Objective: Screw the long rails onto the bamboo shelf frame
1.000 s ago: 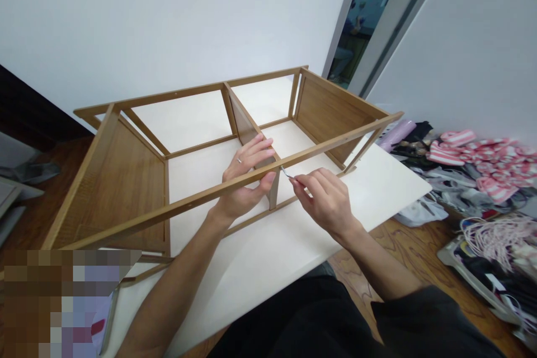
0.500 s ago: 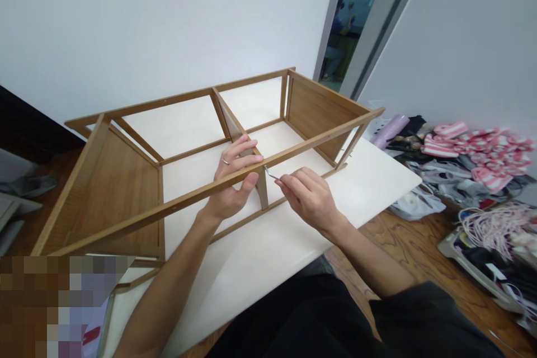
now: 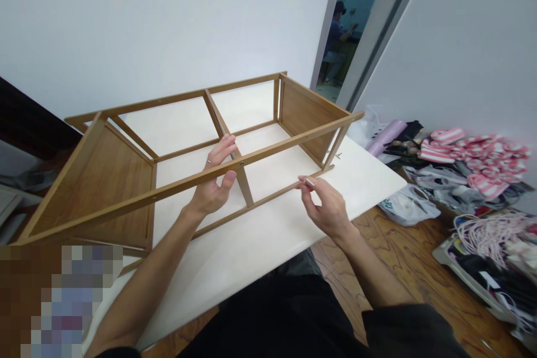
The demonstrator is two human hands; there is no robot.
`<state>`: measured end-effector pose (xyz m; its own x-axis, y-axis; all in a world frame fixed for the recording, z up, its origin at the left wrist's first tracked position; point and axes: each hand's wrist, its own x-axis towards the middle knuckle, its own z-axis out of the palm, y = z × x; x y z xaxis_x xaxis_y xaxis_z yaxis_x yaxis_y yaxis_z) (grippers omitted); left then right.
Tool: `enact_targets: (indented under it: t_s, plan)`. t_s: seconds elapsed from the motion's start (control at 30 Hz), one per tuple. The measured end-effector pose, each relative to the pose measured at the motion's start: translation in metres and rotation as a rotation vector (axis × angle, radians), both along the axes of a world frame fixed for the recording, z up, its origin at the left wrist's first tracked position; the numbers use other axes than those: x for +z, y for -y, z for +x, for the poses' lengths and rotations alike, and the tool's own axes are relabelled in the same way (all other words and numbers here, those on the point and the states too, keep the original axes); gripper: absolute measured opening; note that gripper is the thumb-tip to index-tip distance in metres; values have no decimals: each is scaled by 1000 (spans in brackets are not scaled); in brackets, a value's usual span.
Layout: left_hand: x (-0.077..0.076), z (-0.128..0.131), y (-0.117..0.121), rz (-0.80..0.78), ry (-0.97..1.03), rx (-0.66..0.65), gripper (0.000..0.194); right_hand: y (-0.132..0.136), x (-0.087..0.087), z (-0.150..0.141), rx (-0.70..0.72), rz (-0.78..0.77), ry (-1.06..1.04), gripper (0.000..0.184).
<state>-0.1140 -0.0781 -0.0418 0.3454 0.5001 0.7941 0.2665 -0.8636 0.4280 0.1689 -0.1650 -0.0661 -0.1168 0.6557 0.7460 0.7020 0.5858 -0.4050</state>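
A wooden shelf frame (image 3: 289, 145) lies on its side across a white table (image 3: 356, 173), with a panel at each end and a divider (image 3: 245, 184) in the middle. My left hand (image 3: 213, 184) is around the near rail beside the divider. Its fingers reach above the rail and its thumb stays apart in front, the hand open. To the right of the divider, clear of the frame, my right hand (image 3: 327, 204) pinches a small metal hex key (image 3: 308, 182), mostly covered by the fingers. A small dark screw head (image 3: 242, 163) shows in the rail where the divider meets it.
Small screws (image 3: 338, 155) lie on the table by the right end. On the floor at right are pink-striped cloth (image 3: 490, 156), plastic bags (image 3: 406, 204) and a bin (image 3: 465, 274) of cords. Beyond the doorway a person (image 3: 338, 33) sits. A white wall stands behind the table.
My right hand has drawn the hex key away from the screw at the divider joint, moving right. My left hand has loosened around the rail. The view has shifted slightly.
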Motion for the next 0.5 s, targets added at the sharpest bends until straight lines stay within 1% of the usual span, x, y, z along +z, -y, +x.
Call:
enact_targets:
  t_s: [0.03,0.1,0.17,0.2,0.23,0.27,0.3,0.37,0.43,0.5]
  plan:
    - [-7,2,4,-45,22,27,50,3,-5,16,-41,-34,-19,19]
    - [-24,8,17,-99,112,153,52,8,-12,50,-117,-129,-56,20]
    - [-42,17,36,-58,221,325,41,10,-18,81,-166,-244,-89,28]
    - [-50,22,47,-28,251,368,33,10,-21,94,-177,-298,-103,32]
    - [-57,29,58,-10,255,375,26,10,-24,106,-180,-349,-117,35]
    - [-62,37,67,-10,224,346,21,9,-28,116,-180,-394,-131,37]
    - [-65,47,75,-24,163,286,16,7,-32,124,-176,-432,-146,39]
    - [-68,74,84,-75,-5,131,10,0,-42,135,-169,-485,-179,42]
    - [-71,109,80,-133,-144,11,5,-9,-53,143,-163,-513,-213,42]
    - [-77,150,67,-190,-208,-39,3,-21,-63,150,-159,-525,-246,41]
